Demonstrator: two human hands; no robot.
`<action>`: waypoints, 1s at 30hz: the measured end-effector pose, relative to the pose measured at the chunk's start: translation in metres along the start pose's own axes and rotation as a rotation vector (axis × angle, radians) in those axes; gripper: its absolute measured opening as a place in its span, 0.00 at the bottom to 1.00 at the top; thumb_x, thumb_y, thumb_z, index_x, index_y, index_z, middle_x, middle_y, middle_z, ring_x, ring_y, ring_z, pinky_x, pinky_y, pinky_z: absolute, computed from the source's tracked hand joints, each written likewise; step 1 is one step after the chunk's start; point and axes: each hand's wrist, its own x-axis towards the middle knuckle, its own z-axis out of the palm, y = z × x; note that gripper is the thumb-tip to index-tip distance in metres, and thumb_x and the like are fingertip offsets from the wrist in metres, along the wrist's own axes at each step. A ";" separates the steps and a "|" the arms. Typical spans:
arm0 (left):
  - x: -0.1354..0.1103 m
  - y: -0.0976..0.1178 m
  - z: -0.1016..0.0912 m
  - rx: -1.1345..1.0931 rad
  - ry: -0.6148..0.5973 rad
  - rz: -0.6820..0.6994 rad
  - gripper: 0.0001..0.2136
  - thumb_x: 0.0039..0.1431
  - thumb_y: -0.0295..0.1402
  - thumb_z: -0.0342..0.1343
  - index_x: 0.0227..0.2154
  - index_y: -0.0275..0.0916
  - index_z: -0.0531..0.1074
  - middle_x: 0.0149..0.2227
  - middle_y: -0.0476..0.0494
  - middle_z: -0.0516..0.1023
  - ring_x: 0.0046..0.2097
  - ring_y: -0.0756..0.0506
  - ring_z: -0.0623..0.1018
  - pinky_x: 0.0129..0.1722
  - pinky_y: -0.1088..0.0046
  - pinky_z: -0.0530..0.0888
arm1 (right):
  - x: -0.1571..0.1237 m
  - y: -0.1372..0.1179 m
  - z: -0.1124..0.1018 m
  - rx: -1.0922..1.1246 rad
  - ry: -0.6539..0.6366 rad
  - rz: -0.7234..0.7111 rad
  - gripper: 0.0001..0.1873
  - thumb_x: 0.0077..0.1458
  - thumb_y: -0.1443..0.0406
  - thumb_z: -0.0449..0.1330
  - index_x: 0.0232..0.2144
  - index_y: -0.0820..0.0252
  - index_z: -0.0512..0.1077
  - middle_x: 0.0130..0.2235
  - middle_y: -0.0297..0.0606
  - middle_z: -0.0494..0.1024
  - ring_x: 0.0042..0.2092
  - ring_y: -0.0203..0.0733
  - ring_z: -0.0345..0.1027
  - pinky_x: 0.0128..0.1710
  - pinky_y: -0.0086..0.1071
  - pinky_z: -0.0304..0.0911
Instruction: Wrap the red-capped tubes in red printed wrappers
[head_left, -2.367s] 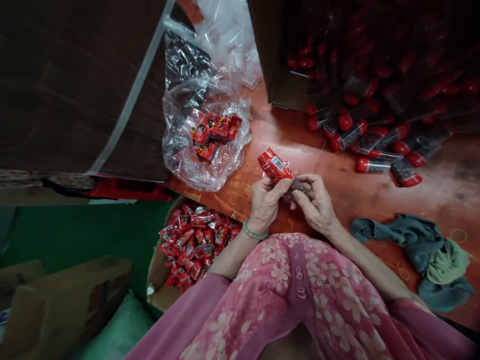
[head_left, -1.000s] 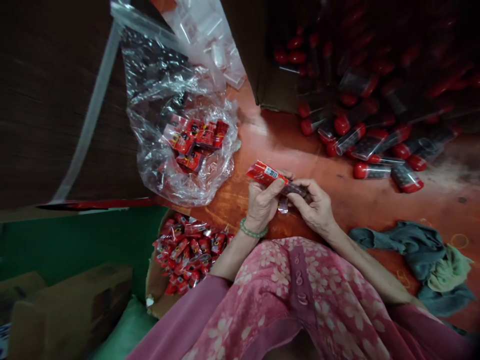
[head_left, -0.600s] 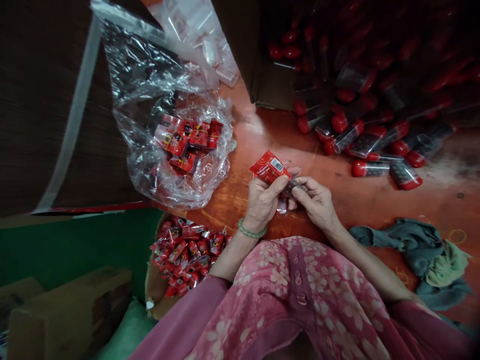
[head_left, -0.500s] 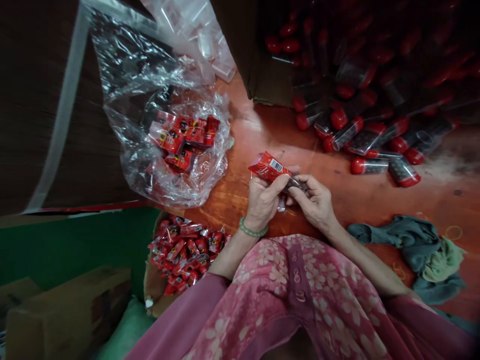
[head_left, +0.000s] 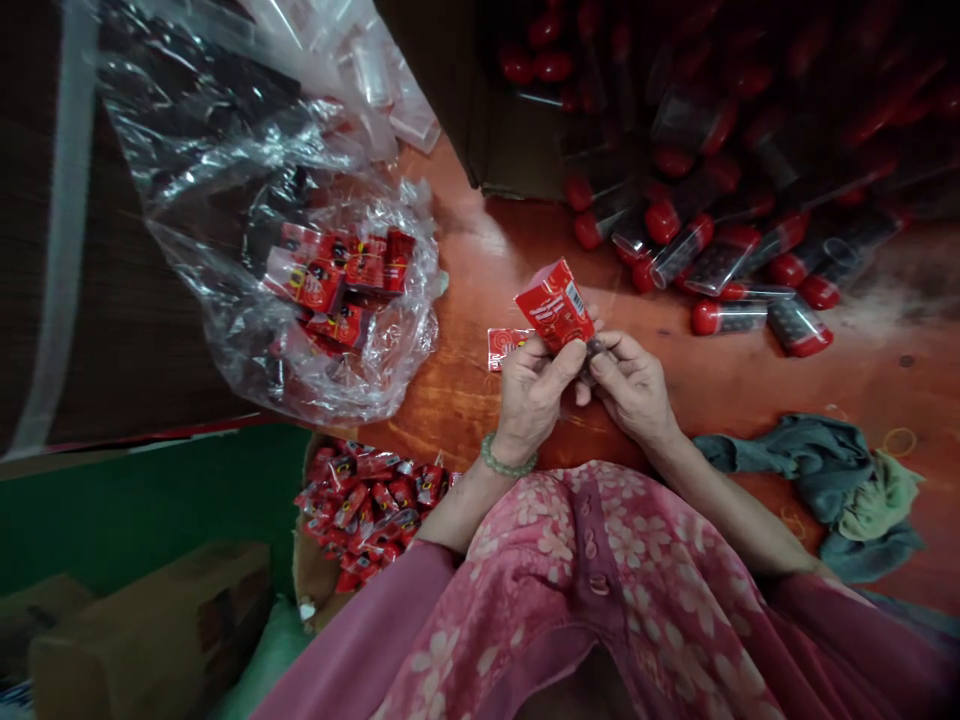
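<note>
At frame centre, the left hand (head_left: 531,398) and right hand (head_left: 634,388) are clamping fingers on a glossy red rectangular packet (head_left: 553,306), now tilting steeper, showing lettering.

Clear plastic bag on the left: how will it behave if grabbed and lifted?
Probably floppy: the clear plastic bag looks crumpled and creased, so its walls shouldn't hold shape. Likely slippery too, judging by the glossy highlights. The red packets inside sit in a heap, so they'd likely shift toward whichever side sags.
</note>
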 end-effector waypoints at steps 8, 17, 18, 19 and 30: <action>0.003 0.001 -0.001 -0.028 0.018 -0.041 0.21 0.47 0.48 0.72 0.37 0.37 0.82 0.37 0.41 0.86 0.19 0.55 0.70 0.16 0.76 0.66 | -0.005 -0.006 -0.005 -0.042 -0.097 -0.007 0.26 0.56 0.46 0.67 0.48 0.55 0.70 0.26 0.29 0.78 0.26 0.37 0.74 0.32 0.33 0.73; -0.006 -0.006 0.012 -0.075 0.127 0.088 0.20 0.40 0.46 0.76 0.31 0.38 0.81 0.33 0.46 0.84 0.22 0.55 0.71 0.21 0.78 0.68 | -0.009 -0.001 -0.007 -0.156 -0.019 -0.169 0.21 0.58 0.51 0.67 0.47 0.54 0.73 0.30 0.29 0.79 0.28 0.34 0.74 0.32 0.29 0.74; -0.007 -0.005 0.011 -0.092 0.134 0.116 0.20 0.39 0.46 0.76 0.30 0.38 0.81 0.33 0.45 0.84 0.25 0.54 0.74 0.24 0.77 0.70 | -0.010 -0.003 -0.005 -0.170 -0.014 -0.183 0.20 0.57 0.51 0.68 0.46 0.54 0.73 0.33 0.30 0.80 0.29 0.34 0.75 0.33 0.30 0.75; -0.007 -0.004 0.010 -0.109 0.139 0.136 0.20 0.39 0.46 0.77 0.30 0.38 0.81 0.33 0.45 0.85 0.27 0.52 0.77 0.27 0.77 0.72 | -0.011 -0.004 -0.004 -0.183 -0.009 -0.196 0.20 0.57 0.51 0.68 0.46 0.54 0.73 0.35 0.31 0.80 0.29 0.34 0.75 0.34 0.30 0.75; -0.015 -0.003 0.000 0.034 -0.002 0.038 0.21 0.46 0.49 0.73 0.27 0.34 0.77 0.20 0.51 0.75 0.20 0.55 0.69 0.22 0.78 0.67 | -0.011 -0.006 -0.006 -0.041 -0.090 -0.092 0.20 0.55 0.50 0.70 0.40 0.57 0.74 0.24 0.29 0.79 0.24 0.33 0.74 0.28 0.26 0.71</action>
